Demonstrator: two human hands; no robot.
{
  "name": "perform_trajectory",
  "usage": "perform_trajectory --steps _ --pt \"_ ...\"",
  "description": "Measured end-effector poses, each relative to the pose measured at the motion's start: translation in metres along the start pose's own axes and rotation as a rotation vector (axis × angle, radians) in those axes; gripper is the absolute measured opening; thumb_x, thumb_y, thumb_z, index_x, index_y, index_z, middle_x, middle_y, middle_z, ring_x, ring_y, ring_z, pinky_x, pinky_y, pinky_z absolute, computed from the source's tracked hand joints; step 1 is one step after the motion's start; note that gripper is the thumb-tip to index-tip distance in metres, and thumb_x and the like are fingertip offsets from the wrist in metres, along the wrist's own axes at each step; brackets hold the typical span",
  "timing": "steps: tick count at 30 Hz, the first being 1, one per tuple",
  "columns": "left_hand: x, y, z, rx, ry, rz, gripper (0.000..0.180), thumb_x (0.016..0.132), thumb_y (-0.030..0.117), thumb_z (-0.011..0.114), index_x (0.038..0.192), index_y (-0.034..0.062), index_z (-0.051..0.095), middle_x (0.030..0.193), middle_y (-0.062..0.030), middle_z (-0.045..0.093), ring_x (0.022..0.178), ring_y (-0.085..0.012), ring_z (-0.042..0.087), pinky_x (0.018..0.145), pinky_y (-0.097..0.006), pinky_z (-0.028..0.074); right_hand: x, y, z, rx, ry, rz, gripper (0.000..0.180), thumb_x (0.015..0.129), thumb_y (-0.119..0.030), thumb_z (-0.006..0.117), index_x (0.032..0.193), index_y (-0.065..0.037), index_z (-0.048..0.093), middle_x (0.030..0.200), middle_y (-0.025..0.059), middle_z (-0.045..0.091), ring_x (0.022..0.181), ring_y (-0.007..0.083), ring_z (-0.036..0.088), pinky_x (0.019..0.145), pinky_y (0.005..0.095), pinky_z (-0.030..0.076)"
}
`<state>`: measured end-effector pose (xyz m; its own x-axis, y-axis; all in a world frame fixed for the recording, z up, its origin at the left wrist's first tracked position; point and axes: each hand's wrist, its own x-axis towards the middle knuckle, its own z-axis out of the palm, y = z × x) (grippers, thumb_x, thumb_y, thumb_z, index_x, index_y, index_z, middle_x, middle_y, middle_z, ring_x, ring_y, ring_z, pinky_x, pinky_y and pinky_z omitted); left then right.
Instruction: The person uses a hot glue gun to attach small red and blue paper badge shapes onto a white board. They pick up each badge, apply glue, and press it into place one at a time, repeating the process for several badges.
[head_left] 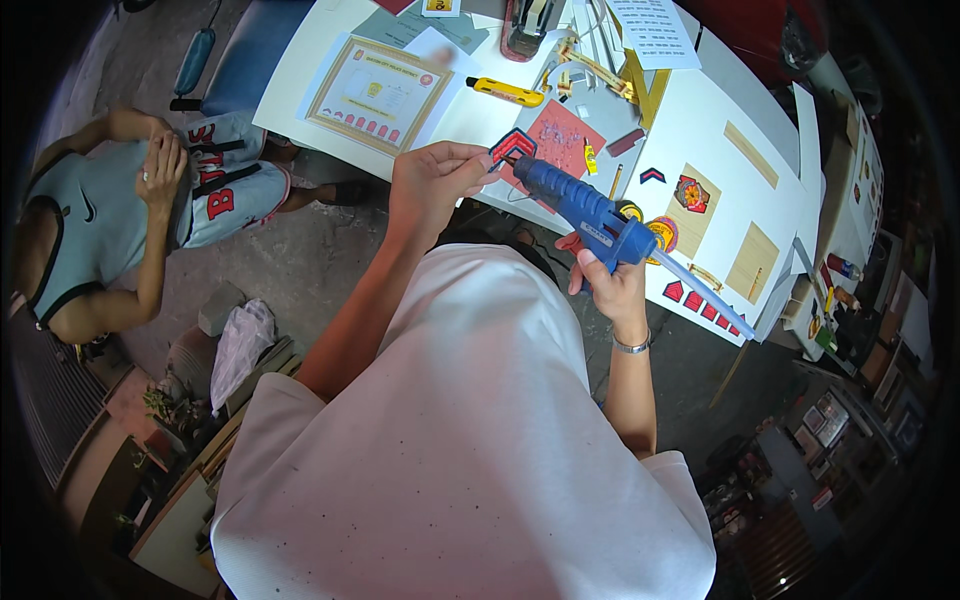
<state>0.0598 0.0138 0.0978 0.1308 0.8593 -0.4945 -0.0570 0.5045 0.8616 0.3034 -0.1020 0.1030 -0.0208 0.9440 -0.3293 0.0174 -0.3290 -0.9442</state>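
My left hand pinches a red and dark-blue chevron patch between thumb and fingertips, above the near edge of the white table. My right hand is wrapped round the handle of a blue hot glue gun. Its nozzle points left and meets the patch's lower part in the picture; whether it touches cannot be told. From the gun's back end sticks a long translucent glue stick. Under the patch and the gun lies a red sheet strewn with small bits.
On the table lie a gold-bordered certificate, a yellow utility knife, a small chevron, a red-and-gold emblem on a wooden plaque and several red patches. A seated person is close by on the left.
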Motion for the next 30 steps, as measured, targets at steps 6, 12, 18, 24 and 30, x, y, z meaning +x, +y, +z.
perform_trajectory --steps 6,12,18,24,30 --pt "0.007 -0.002 0.000 -0.014 -0.009 0.016 0.030 0.095 0.010 0.074 0.114 -0.0115 0.068 0.099 -0.0188 0.077 0.091 -0.0243 0.078 0.076 -0.026 0.060 0.005 0.005 0.000 0.015 0.002 0.002 0.039 0.095 -0.014 0.065 0.126 0.006 0.056 0.104 0.0202 0.073 0.055 0.0138 0.063 0.049 0.0260 0.051" --pt "0.009 -0.001 0.000 -0.010 -0.007 0.017 0.030 0.095 0.011 0.074 0.113 -0.0113 0.068 0.099 -0.0186 0.077 0.091 -0.0245 0.078 0.076 -0.026 0.060 0.008 0.002 -0.001 -0.041 0.021 0.002 0.037 0.095 -0.016 0.065 0.124 0.006 0.056 0.101 0.0193 0.073 0.055 0.0131 0.063 0.048 0.0256 0.050" --pt "0.008 0.001 0.000 -0.005 -0.010 0.024 0.029 0.095 0.011 0.074 0.113 -0.0111 0.068 0.099 -0.0183 0.076 0.092 -0.0248 0.078 0.076 -0.025 0.060 0.013 -0.006 0.000 -0.030 0.051 -0.024 0.037 0.095 -0.014 0.064 0.125 0.006 0.055 0.100 0.0187 0.072 0.055 0.0131 0.062 0.049 0.0250 0.050" --pt "0.007 0.002 0.000 -0.011 -0.004 0.019 0.029 0.095 0.010 0.073 0.114 -0.0113 0.068 0.099 -0.0182 0.076 0.092 -0.0250 0.078 0.076 -0.026 0.060 0.013 -0.013 0.001 -0.025 0.056 -0.020 0.034 0.095 -0.014 0.064 0.122 0.006 0.056 0.099 0.0178 0.073 0.054 0.0128 0.062 0.048 0.0257 0.050" --pt "0.007 0.003 0.000 -0.002 -0.005 0.024 0.030 0.095 0.009 0.073 0.114 -0.0126 0.067 0.099 -0.0195 0.076 0.092 -0.0254 0.078 0.076 -0.026 0.061 0.014 -0.016 0.002 0.048 0.091 -0.022 0.028 0.093 -0.012 0.067 0.114 0.006 0.062 0.095 0.0100 0.072 0.057 0.0105 0.062 0.052 0.0255 0.051"
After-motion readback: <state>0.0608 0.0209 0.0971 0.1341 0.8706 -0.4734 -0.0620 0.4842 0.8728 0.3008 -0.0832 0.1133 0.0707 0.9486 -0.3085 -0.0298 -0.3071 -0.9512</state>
